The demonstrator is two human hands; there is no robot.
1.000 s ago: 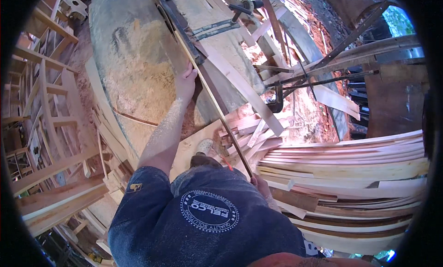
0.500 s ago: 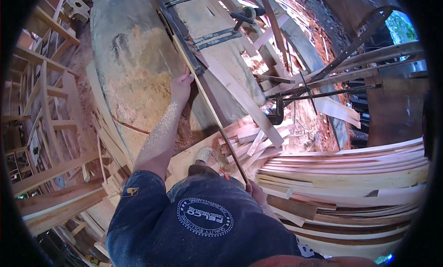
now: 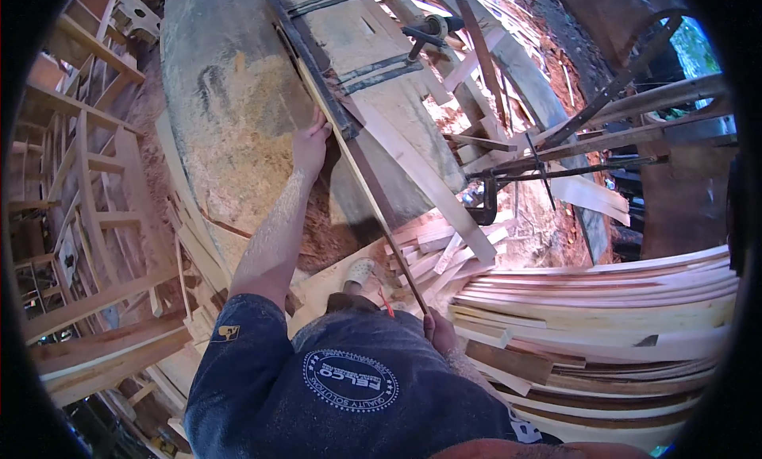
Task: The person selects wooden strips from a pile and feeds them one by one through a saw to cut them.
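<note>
A long, thin wooden strip (image 3: 367,190) runs slantwise from beside my body up along a dark straight guide bar (image 3: 317,70) on a sawdust-covered worktable (image 3: 246,141). My left hand (image 3: 311,145) is closed at the strip near the guide's lower end, fingers and thumb pressed against it. Low down, close to my shirt, my right hand (image 3: 439,332) grips the strip's near end. Sawdust coats my left forearm. The strip's far end is hard to make out beside the guide.
A pale board (image 3: 425,177) lies slantwise right of the strip. Beyond it are a dark clamp (image 3: 488,201) and metal bars. Long planks (image 3: 603,300) are stacked at right, with offcuts (image 3: 440,248) before them. Wooden frames (image 3: 99,189) stand at left.
The view has shifted slightly, so the table and planks appear a little further right and lower. Both hands keep hold of the strip, with little visible movement along it.
</note>
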